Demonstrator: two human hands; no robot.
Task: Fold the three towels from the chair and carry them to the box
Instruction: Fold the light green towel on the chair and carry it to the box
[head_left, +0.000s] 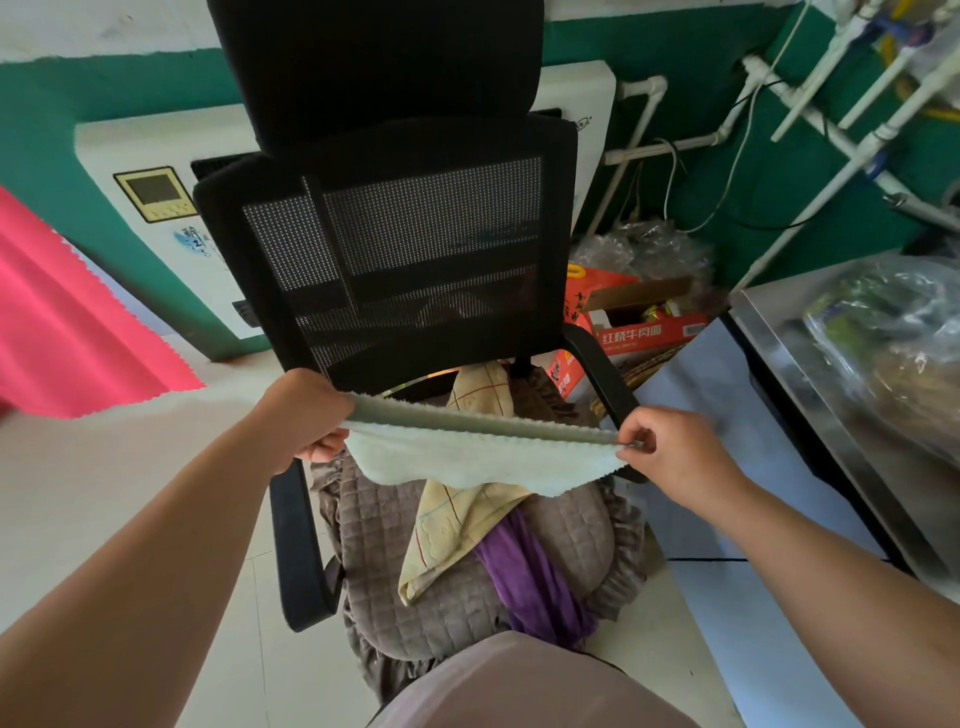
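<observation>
A pale green towel (467, 452) is stretched flat in the air above the seat of a black mesh office chair (405, 249). My left hand (306, 415) grips its left end and my right hand (670, 447) pinches its right end. Under it, on the chair's grey quilted cushion (395, 571), lie a yellow checked towel (452, 530) and a purple towel (535, 577), both unfolded and partly overlapping. An open red cardboard box (644, 322) stands on the floor behind the chair, to the right.
A steel-topped table (810, 374) with plastic bags runs along the right. A white appliance (156, 208) stands behind the chair against the green wall. Pink cloth (67, 322) hangs at the left. White pipes cross the upper right corner.
</observation>
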